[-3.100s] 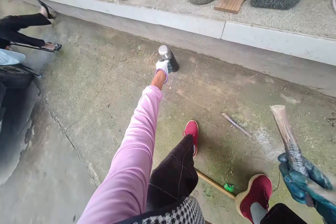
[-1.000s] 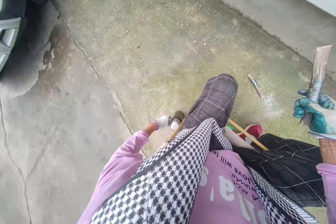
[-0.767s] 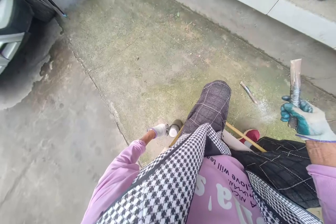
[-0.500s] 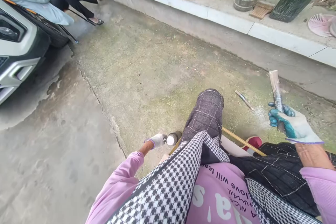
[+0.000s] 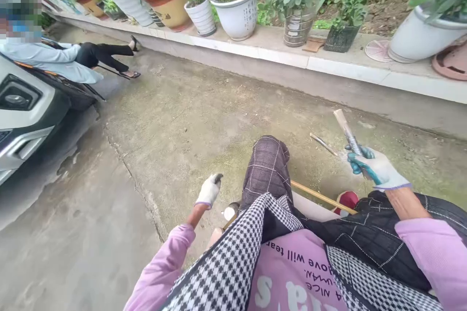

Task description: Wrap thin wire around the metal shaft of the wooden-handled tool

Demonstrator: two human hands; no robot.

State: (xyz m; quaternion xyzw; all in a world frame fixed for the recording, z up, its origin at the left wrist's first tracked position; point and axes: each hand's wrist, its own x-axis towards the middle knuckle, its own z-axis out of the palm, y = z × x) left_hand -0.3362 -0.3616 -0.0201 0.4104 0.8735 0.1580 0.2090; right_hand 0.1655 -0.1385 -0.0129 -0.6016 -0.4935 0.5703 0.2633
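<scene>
My right hand [image 5: 372, 165], in a white glove with blue-green fingers, is closed around a short stick-like tool [image 5: 345, 126]. The tool has a pale flat end pointing up and a silvery wrapped middle. A second, thinner stick [image 5: 323, 144] lies on the ground just left of that hand. My left hand [image 5: 209, 189], in a white glove with dark fingertips, is raised left of my knee [image 5: 268, 163]. Its fingers are bent together, and what they may hold is hidden. Below it stands a dark cylinder with a white round top [image 5: 229, 212], apart from the hand.
A yellowish pole [image 5: 323, 195] runs beside my legs near a red shoe [image 5: 346, 201]. Potted plants [image 5: 235, 12] line a low tiled ledge [image 5: 277, 56]. A parked car [image 5: 32, 102] and a seated person [image 5: 47, 56] are at the left. Concrete ground [image 5: 175, 121] lies between.
My left hand has lifted up and away from the white-topped cylinder. My right hand still grips the stick-like tool, now tilted further left. The view has tipped up, showing more plants.
</scene>
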